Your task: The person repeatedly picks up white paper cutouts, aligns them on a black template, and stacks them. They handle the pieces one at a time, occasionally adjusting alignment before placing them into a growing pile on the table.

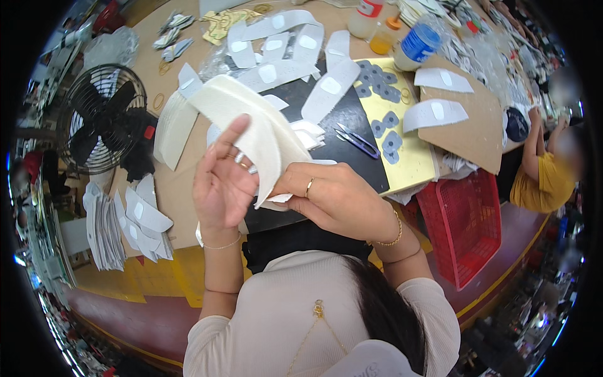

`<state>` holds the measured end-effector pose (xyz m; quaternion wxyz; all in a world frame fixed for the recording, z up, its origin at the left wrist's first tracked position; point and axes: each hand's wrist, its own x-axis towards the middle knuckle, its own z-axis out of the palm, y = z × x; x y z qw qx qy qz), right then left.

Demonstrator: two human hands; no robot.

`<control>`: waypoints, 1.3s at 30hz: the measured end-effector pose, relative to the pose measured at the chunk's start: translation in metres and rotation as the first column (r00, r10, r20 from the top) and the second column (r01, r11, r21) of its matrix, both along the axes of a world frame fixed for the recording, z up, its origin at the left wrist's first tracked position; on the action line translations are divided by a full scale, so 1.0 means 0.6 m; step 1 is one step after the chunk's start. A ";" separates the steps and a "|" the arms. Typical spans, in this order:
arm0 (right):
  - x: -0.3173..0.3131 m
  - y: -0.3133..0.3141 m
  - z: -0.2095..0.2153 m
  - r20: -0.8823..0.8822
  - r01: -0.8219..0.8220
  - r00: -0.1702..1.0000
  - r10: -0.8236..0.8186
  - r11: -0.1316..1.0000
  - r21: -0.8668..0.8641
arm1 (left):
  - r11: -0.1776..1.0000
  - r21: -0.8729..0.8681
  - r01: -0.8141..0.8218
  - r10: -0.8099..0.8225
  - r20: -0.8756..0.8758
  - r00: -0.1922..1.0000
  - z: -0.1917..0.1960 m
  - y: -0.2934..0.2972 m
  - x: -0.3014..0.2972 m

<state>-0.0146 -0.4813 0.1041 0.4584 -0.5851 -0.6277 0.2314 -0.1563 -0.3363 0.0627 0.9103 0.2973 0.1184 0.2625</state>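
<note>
A curved cream fabric piece (260, 129) is folded over in front of me, above the black mat. My right hand (333, 191) is closed on its lower end, the thumb and fingers pinching it. My left hand (223, 179) has its palm up and fingers apart, the fingertips reaching against the fabric's left side; part of them is hidden. Under the fabric lie several small white pieces (308, 134). Beyond it, grey-white curved panels (331, 90) with white oval patches are spread over the black mat (352, 119) and clear plastic.
A black fan (100, 116) stands at the left, near stacked panels (103, 226). Purple-handled snips (358, 141) lie right of the fabric. Grey shapes (392, 144) rest on a yellow board (408, 166). Bottles (418, 47) stand behind; a red basket (461, 226) is at right, a person (546, 169) beyond.
</note>
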 end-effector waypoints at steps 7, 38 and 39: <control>0.010 -0.062 -0.009 -0.344 0.143 0.916 -0.206 0.969 -0.200 | 0.983 0.177 -0.056 0.061 -0.025 0.998 0.020 0.009 0.018; 0.036 -0.109 -0.081 -0.334 0.513 0.816 -0.471 0.857 0.045 | 0.916 0.387 -0.109 0.131 -0.032 0.991 0.009 -0.095 0.088; 0.034 -0.105 -0.088 -0.365 0.512 0.804 -0.469 0.859 0.025 | 0.924 0.365 -0.114 0.135 -0.033 0.990 0.007 -0.095 0.087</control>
